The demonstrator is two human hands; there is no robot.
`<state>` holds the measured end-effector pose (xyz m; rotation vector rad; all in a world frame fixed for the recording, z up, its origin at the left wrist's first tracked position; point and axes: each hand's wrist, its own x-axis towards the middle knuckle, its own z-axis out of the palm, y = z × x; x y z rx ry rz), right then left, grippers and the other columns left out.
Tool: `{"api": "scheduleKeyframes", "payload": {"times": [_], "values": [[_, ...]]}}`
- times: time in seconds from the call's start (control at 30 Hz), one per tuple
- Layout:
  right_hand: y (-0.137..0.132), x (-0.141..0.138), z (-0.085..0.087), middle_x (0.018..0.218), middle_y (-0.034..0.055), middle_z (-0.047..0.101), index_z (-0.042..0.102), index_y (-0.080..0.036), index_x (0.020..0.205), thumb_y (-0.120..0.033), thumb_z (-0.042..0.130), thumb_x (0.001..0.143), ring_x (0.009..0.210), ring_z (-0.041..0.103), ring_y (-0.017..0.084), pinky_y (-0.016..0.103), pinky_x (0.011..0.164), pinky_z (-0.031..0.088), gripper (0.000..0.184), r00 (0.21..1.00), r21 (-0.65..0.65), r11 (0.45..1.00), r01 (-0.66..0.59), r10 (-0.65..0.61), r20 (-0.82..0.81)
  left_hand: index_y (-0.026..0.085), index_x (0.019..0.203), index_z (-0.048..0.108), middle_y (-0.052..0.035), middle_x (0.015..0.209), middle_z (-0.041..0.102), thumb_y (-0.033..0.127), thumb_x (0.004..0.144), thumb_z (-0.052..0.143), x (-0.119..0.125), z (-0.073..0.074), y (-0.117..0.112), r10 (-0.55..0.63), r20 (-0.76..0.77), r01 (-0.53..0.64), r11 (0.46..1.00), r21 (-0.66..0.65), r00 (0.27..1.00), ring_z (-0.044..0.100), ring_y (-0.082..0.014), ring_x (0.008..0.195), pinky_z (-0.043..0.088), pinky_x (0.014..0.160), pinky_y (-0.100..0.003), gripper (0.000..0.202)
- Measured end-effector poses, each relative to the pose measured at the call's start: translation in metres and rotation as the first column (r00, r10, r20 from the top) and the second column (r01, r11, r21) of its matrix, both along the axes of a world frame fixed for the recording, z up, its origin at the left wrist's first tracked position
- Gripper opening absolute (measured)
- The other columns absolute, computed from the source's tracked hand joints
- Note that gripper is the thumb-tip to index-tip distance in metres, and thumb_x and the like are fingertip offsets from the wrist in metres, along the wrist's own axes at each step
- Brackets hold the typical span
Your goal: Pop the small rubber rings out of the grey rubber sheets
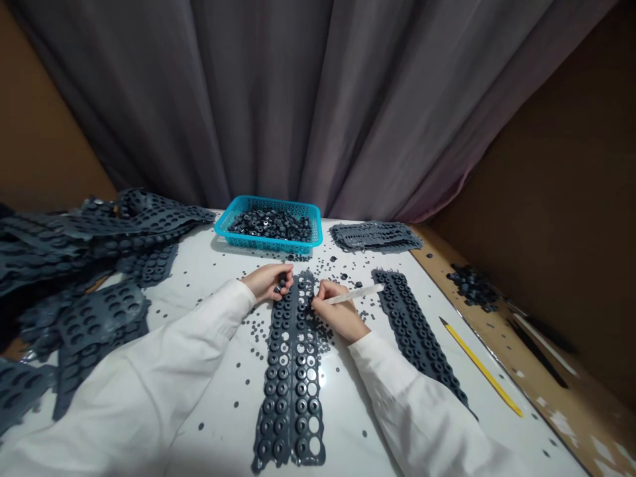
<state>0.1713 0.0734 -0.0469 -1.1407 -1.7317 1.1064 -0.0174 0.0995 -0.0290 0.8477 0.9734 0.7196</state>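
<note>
A dark grey rubber strip [292, 371] with rows of moulded rings lies lengthwise in front of me. Several of its places are open holes, mostly along the right side. My left hand [271, 281] is closed around a few small black rubber rings [281, 283] at the strip's far left edge. In a pinch grip, my right hand [340, 310] holds a white pen-like stick [356, 295], its back end pointing right. Those fingertips are at the strip's right edge, and they hide the stick's working end.
Beyond my hands stands a blue basket [318, 232] of loose black rings. Another ring strip [420, 331] and a yellow pencil-like tool [481, 368] lie right. Rubber sheets [99, 311] are heaped left, more [376, 236] at the back right. Small black discs litter the white table [209, 371].
</note>
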Motion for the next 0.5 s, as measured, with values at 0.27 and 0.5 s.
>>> {"api": "scheduleKeyframes", "payload": {"times": [0.27, 0.5], "values": [[-0.002, -0.001, 0.004, 0.046, -0.0065, 0.039, 0.038, -0.019, 0.053, -0.014, 0.05, 0.064, 0.045, 0.035, 0.008, 0.019, 0.045, 0.025, 0.017, 0.988, 0.2, 0.979, -0.031, -0.001, 0.155, 0.015, 0.083, 0.066, 0.0014, 0.06, 0.055, 0.022, 0.076, 0.051, 0.002, 0.001, -0.006, 0.007, -0.643, 0.506, 0.611, 0.609, 0.766, 0.05, -0.0111, 0.059, 0.038, 0.061, -0.021, 0.018], [-0.002, -0.001, 0.003, 0.046, -0.0061, 0.04, 0.039, -0.019, 0.054, -0.013, 0.05, 0.063, 0.045, 0.037, 0.008, 0.019, 0.045, 0.025, 0.015, 0.972, 0.225, 0.973, -0.044, -0.011, 0.236, 0.014, 0.078, 0.066, 0.0014, 0.061, 0.051, 0.015, 0.066, 0.061, 0.011, 0.004, -0.014, 0.108, -0.8, 0.745, 0.309, 0.591, 0.59, 0.048, -0.0113, 0.057, 0.035, 0.056, -0.02, 0.013]]}}
